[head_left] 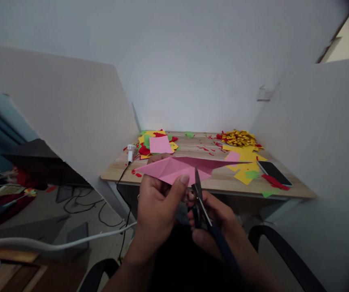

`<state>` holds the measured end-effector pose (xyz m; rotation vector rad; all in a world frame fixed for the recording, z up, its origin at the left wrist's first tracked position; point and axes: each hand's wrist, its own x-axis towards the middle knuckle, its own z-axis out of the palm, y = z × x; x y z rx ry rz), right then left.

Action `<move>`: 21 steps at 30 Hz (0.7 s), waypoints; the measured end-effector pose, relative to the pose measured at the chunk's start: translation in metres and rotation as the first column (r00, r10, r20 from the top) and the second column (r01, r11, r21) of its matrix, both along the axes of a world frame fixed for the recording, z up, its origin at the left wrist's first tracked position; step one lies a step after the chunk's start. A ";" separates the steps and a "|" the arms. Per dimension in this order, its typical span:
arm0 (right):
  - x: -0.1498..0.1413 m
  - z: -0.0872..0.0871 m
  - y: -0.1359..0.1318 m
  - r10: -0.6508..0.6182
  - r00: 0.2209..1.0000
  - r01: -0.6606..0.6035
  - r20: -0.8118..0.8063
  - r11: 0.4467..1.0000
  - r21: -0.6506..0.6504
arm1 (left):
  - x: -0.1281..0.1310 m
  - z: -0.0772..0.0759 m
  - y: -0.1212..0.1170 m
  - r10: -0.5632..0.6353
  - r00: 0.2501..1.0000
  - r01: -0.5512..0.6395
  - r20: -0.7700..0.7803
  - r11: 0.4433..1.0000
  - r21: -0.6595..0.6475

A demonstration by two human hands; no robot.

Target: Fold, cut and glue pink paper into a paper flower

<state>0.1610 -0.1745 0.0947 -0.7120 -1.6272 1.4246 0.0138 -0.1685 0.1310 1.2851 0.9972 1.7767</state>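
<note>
My left hand (158,207) pinches a folded pink paper (180,167) at its lower edge, thumb on top, holding it up in front of the wooden desk (192,152). My right hand (215,221) grips dark-handled scissors (201,202). Their blades point up and meet the paper's lower edge just right of my left thumb. The paper is creased into a long flat shape with a thin point stretching right.
On the desk lie a pile of yellow, red and green sheets with a pink square (160,144) on top, a heap of yellow-red cuttings (239,138), loose yellow sheets (246,164), a phone (274,172), and a white device (130,152) with a cable. White partitions flank the desk.
</note>
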 end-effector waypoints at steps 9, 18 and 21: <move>0.002 -0.011 -0.002 -0.046 0.999 0.045 -0.006 0.997 -0.057 | -0.001 -0.005 0.001 0.048 0.997 -0.051 0.059 0.998 0.042; -0.001 -0.006 -0.001 -0.030 0.999 0.031 -0.025 0.999 0.024 | 0.000 0.002 -0.001 0.041 0.999 -0.041 0.004 0.998 0.055; -0.001 -0.007 -0.001 -0.035 0.999 0.036 -0.011 0.999 0.026 | 0.000 0.002 -0.003 0.037 0.999 -0.037 0.002 0.998 0.046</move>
